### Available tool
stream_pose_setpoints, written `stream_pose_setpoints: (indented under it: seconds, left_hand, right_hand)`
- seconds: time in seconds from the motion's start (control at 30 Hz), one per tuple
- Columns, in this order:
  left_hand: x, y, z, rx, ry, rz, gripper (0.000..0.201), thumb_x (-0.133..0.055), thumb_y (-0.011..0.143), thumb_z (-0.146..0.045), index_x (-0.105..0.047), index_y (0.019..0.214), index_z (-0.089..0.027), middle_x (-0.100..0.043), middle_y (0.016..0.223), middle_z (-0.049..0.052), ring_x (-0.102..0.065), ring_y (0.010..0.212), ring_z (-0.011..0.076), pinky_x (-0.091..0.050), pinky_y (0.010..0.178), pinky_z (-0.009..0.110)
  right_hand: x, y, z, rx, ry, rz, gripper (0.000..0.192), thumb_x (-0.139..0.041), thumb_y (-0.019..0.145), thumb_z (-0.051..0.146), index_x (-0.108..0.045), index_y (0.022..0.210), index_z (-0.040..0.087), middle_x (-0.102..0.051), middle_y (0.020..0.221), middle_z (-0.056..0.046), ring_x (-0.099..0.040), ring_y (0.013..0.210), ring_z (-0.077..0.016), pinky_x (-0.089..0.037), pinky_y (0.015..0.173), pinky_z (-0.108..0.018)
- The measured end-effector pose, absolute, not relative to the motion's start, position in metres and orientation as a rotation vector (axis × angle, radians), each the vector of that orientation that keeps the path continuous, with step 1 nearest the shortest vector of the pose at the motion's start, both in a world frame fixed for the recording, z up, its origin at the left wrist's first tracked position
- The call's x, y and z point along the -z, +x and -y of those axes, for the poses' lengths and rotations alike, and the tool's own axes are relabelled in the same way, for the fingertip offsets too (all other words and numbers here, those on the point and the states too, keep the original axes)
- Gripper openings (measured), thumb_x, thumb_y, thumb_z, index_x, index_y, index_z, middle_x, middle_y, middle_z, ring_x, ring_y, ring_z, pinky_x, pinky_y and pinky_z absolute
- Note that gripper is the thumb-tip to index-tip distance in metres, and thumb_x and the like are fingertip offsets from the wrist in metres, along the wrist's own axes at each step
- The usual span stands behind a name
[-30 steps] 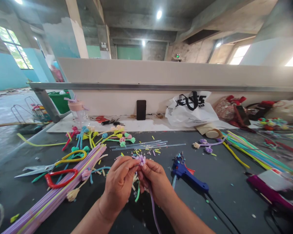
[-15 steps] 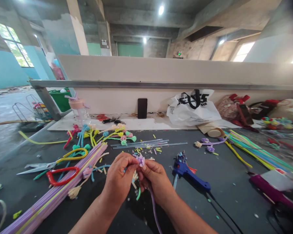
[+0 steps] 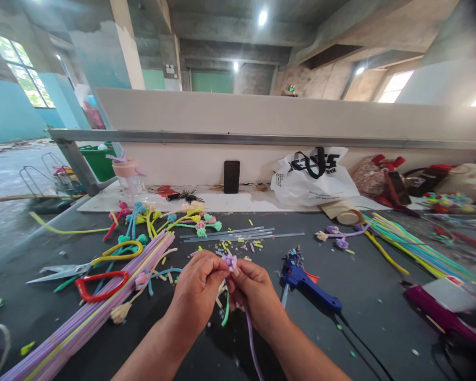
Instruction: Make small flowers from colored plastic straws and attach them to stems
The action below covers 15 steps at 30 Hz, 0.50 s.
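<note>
A small light-purple flower (image 3: pixel 230 261) sits between my fingertips, above the middle of the dark table. My right hand (image 3: pixel 252 288) is closed on it at the base, and a purple cord stem (image 3: pixel 250 338) hangs down from that hand. With thumb and forefinger pinched together, my left hand (image 3: pixel 200 288) touches the flower's left side. The fingers hide part of the flower. Under the hands lie cream and green cord pieces (image 3: pixel 225 312). To the right rests a blue glue gun (image 3: pixel 311 288) with its cable running toward me.
Scissors (image 3: pixel 99 267) with yellow and red handles lie across a bundle of purple cords (image 3: pixel 87 320) at left. Clear glue sticks (image 3: pixel 241 234) and small cord scraps lie beyond my hands. A phone (image 3: pixel 231 177) leans on the back panel, beside a white bag (image 3: pixel 313 180). A purple glue gun (image 3: pixel 440 312) is at right.
My left finger and thumb have shifted very slightly at the flower, with the fingertips drawn a little closer together. Both hands stay in the same place, and the table things have not moved.
</note>
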<state>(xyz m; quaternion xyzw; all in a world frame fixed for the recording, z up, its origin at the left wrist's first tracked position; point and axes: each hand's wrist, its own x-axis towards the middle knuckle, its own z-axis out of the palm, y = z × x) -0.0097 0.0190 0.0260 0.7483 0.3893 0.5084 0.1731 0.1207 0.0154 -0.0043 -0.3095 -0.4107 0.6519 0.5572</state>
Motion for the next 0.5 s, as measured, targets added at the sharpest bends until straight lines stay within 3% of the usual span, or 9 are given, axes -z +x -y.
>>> stream_pose_setpoints:
  seconds: [0.2, 0.5]
  left_hand:
    - [-0.0250, -0.0092, -0.0140, -1.687, 1.962, -1.117, 0.008, -0.053, 0.079, -0.013, -0.059, 0.080, -0.019, -0.059, 0.079, 0.001, -0.056, 0.075, 0.0133, -0.046, 0.065, 0.023]
    - [-0.0262, -0.0093, -0.0129, -1.647, 1.999, -1.054, 0.008, -0.055, 0.078, -0.011, -0.057, 0.076, -0.019, -0.056, 0.078, 0.001, -0.054, 0.075, 0.0126, -0.044, 0.066, 0.022]
  right_hand:
    - [-0.0037, 0.1223, -0.0142, -1.652, -0.603, 0.898, 0.022, -0.064, 0.074, 0.034, -0.060, 0.067, 0.013, -0.049, 0.046, 0.006, -0.032, 0.030, -0.0015, -0.042, 0.031, -0.016]
    - [-0.0018, 0.1224, -0.0121, -1.753, -0.461, 0.878, 0.019, -0.060, 0.078, 0.030, -0.060, 0.070, 0.012, -0.050, 0.048, 0.005, -0.030, 0.031, -0.0012, -0.044, 0.030, -0.016]
